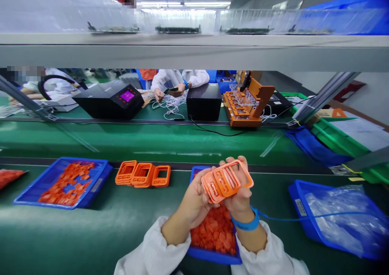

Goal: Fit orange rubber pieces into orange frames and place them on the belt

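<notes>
Between my two hands I hold a fanned stack of orange plastic frames (225,180), raised over a blue tray (212,255). My left hand (194,196) grips the left end of the stack. My right hand (241,200) is closed round its right end, and a blue wrist strap (247,223) with a cord circles that wrist. Small orange plastic pieces (214,232) fill the tray below my hands. To the left, more orange frames (142,175) lie in overlapping piles on the green table.
A second blue tray (101,177) of orange pieces lies at left. At right is a blue tray (299,206) holding clear plastic bags (337,218). Across the bench stand black boxes (203,102) and an orange fixture (247,104). A co-worker (182,82) handles a small board. A shelf (194,56) crosses overhead.
</notes>
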A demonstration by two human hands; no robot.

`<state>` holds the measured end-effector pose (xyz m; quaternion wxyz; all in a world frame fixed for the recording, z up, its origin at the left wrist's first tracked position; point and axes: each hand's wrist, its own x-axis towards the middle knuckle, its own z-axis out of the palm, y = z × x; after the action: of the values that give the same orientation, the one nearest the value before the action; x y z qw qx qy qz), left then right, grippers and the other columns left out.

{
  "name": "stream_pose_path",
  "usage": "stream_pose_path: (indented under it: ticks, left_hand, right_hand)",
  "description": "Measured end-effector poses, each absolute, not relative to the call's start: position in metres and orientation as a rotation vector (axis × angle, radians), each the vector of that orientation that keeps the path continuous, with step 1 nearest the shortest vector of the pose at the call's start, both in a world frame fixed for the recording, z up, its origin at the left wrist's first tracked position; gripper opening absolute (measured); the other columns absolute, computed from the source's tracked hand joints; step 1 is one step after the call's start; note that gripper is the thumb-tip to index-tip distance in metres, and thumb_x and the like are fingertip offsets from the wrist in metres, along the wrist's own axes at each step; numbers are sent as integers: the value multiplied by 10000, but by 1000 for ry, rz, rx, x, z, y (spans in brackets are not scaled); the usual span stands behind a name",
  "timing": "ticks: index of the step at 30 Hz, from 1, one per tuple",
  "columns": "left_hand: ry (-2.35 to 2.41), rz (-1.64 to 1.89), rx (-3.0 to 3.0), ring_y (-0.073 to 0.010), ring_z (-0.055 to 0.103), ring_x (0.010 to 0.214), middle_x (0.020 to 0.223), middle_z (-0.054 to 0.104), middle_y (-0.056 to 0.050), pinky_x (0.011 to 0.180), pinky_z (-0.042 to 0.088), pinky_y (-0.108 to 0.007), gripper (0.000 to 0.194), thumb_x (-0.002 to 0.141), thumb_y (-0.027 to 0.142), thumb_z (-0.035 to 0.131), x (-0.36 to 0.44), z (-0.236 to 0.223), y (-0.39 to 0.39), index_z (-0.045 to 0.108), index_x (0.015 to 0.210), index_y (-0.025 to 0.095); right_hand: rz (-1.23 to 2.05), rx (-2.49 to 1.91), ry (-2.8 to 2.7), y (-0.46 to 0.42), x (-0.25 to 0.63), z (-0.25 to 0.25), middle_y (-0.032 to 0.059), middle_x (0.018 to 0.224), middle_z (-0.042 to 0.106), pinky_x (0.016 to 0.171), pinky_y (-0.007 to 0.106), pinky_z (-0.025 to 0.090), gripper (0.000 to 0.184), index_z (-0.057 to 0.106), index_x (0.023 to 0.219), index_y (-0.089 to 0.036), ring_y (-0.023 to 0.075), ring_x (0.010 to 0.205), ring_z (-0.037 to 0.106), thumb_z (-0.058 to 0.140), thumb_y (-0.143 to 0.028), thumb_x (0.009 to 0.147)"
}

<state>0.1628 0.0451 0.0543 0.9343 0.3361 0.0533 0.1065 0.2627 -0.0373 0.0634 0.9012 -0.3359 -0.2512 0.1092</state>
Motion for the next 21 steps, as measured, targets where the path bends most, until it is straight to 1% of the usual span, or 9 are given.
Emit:
stream_pose_path:
  ticks: [2, 5, 7, 10, 13, 15, 16, 18, 21]
  left_hand:
    - [126, 215, 656, -79, 648, 722, 1157, 686, -6, 539, 536, -132, 913, 514, 506, 1074, 163, 53, 45, 620, 1280, 302]
    - [119, 233, 621, -63, 611, 705, 1188, 655, 0, 514, 515, -125, 883, 480, 518, 1078, 162, 57, 45, 618, 1198, 286]
    - [115, 235, 609, -43, 583, 673, 1223, 635, 4, 502, 506, -127, 866, 488, 508, 1080, 162, 60, 44, 621, 1186, 283]
    - [102, 229, 587, -44, 588, 689, 1240, 630, -1, 534, 525, -133, 873, 501, 475, 1087, 162, 61, 45, 616, 1209, 279]
    - [55, 218, 564, -49, 596, 684, 1123, 658, -1, 523, 499, -110, 835, 557, 463, 1076, 162, 59, 45, 600, 1214, 268]
    - [39, 215, 567, -41, 587, 657, 1079, 670, 3, 513, 475, -99, 821, 583, 482, 1062, 163, 56, 44, 594, 1222, 265]
    - [42, 215, 578, -43, 593, 660, 1096, 678, -2, 523, 477, -103, 824, 589, 493, 1056, 163, 54, 44, 593, 1231, 266]
    - [54, 231, 628, -64, 632, 715, 1183, 690, -25, 571, 501, -123, 824, 607, 504, 1046, 165, 48, 43, 591, 1255, 273]
    - [67, 365, 796, -131, 693, 925, 1276, 679, -53, 773, 570, -191, 834, 631, 522, 1035, 171, 36, 48, 590, 1294, 280]
  right_hand:
    - [293, -641, -554, -37, 259, 67, 46, 1157, 638, 866, 418, 680, 857, 586, 1317, -381, 251, 1022, 687, 986, -712, 635]
    - [359, -605, -609, -37, 256, 70, 41, 1162, 664, 907, 424, 678, 801, 614, 1319, -381, 242, 1027, 692, 1004, -637, 668]
    - [356, -612, -623, -37, 256, 70, 39, 1158, 672, 930, 429, 674, 812, 615, 1318, -383, 246, 1035, 694, 1002, -655, 657]
    - [305, -662, -598, -37, 256, 68, 48, 1164, 671, 961, 453, 666, 823, 597, 1311, -377, 257, 1051, 697, 968, -722, 662]
    - [318, -636, -516, -36, 250, 67, 55, 1186, 663, 1009, 545, 645, 833, 585, 1308, -372, 300, 1158, 689, 935, -773, 666]
    - [373, -588, -448, -35, 243, 67, 48, 1192, 673, 1070, 596, 604, 812, 594, 1313, -377, 329, 1270, 664, 936, -758, 684]
    - [394, -571, -413, -35, 240, 68, 40, 1194, 680, 1099, 596, 585, 800, 604, 1315, -380, 331, 1305, 654, 951, -733, 686]
    - [398, -555, -339, -35, 236, 69, 22, 1203, 688, 1111, 544, 584, 781, 635, 1308, -379, 305, 1275, 677, 987, -674, 677]
    - [346, -554, -272, -37, 242, 74, 16, 1181, 691, 1007, 448, 638, 778, 681, 1280, -360, 249, 1113, 715, 1026, -628, 636]
